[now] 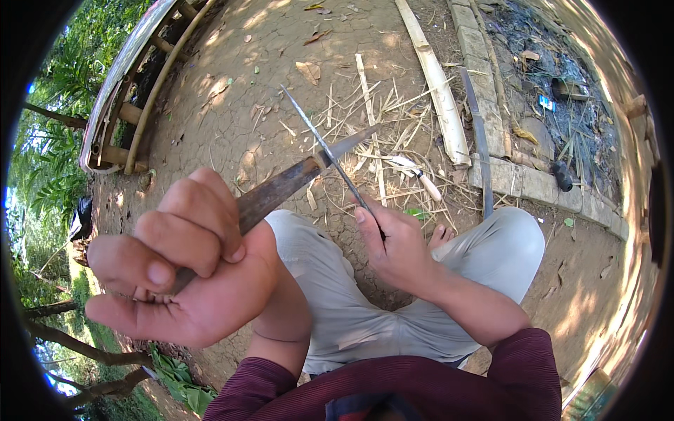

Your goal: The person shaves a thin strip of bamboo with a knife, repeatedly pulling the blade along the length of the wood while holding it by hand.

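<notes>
The left hand [189, 259] is raised close to the camera, its grip closed around the dark wooden handle of a knife [281, 191], whose tapering blade points up and to the right, over the ground in front of the seated person. The right hand [400, 245] sits lower and farther away, its grip closed on the near end of a thin dark rod [344, 174], which slants up and to the left. Rod and knife cross near the base of the blade; whether they touch there, I cannot tell. Beyond them, pale shavings [400, 126] lie scattered over cracked earth [274, 63], with a long narrow strip [368, 105] among them and a small pale-handled knife [430, 188] on top. To the right lie a split pale pole [434, 81] and a long dark blade [480, 133], just beside a brick border [479, 67] edging an ashy patch [519, 56].
</notes>
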A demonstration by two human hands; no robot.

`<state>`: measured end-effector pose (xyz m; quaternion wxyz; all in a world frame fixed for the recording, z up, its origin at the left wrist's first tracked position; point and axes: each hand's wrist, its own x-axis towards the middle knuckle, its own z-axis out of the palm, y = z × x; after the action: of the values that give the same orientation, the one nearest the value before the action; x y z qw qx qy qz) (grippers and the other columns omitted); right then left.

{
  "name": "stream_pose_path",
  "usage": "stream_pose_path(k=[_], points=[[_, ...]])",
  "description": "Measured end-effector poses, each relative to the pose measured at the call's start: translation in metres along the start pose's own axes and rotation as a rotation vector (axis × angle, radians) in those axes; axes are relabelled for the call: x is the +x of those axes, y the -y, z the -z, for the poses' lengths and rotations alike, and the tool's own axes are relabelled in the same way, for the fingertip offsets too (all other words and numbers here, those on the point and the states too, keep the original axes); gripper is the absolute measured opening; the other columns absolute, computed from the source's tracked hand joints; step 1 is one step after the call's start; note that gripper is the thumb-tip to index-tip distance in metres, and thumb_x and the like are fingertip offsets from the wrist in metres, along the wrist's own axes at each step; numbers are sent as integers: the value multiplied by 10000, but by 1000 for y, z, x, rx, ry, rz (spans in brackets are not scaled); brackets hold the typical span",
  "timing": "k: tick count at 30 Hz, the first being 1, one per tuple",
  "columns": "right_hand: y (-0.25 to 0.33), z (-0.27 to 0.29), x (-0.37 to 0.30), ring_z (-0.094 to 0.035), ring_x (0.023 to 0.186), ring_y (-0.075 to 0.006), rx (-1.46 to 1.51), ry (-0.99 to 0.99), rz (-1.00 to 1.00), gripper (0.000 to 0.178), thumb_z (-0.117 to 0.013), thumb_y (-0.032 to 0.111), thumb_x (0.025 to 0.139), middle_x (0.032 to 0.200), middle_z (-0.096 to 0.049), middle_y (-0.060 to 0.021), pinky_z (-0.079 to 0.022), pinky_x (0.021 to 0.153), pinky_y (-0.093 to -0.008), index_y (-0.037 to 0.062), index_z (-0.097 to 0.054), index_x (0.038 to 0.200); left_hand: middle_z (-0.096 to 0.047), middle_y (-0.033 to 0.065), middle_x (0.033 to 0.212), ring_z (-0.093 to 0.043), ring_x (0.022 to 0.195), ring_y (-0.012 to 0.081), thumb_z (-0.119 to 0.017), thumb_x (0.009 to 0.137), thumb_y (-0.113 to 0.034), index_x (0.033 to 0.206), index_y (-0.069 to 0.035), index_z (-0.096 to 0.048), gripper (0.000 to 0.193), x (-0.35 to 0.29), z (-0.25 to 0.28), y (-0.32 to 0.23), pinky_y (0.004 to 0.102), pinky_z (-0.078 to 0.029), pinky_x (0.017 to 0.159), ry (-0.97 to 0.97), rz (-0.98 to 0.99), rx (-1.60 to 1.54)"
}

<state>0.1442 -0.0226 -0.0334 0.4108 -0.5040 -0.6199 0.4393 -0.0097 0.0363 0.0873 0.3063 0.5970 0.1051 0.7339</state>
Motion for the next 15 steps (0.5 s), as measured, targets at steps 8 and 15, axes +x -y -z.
stream_pose_path(k=[8,15], points=[[0,-1,-2,-668,666,-350,-75,-59,129,370,-606,192,968,865,-667,-221,-542,619,-418,-83,-578,1214,-319,-22,451,-252,364,95,-265,1031,-482,765,-148,-452,467,-4,-1,0,249,-190,391,-120,-20,3],[12,-4,-8,-634,619,-360,-6,-78,191,366,-558,202,995,792,-648,-227,-509,571,-420,-104,-582,1195,-294,-23,456,-241,376,95,-280,1021,-468,767,-133,-463,459,-7,-4,2,249,-179,399,-171,-34,-33]])
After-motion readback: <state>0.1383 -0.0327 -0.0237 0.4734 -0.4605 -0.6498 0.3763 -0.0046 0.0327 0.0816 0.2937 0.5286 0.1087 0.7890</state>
